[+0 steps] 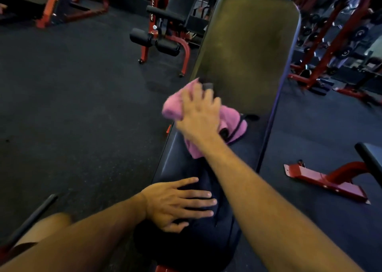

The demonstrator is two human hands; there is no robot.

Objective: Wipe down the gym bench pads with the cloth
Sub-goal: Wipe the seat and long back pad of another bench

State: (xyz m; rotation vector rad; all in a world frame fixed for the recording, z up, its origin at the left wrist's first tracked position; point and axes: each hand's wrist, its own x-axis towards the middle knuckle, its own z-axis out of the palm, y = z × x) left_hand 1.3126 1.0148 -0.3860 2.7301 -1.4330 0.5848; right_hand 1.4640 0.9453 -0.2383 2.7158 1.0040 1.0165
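While left hand (pixel 175 204) lies flat, fingers spread, on seat pad (pixel 186 240), right hand (pixel 199 112) presses pink cloth (pixel 231 125) with straight fingers at back pad (pixel 248 50) base, just ahead.

Dim, motion-blurred, glare on pad (pixel 248 50)
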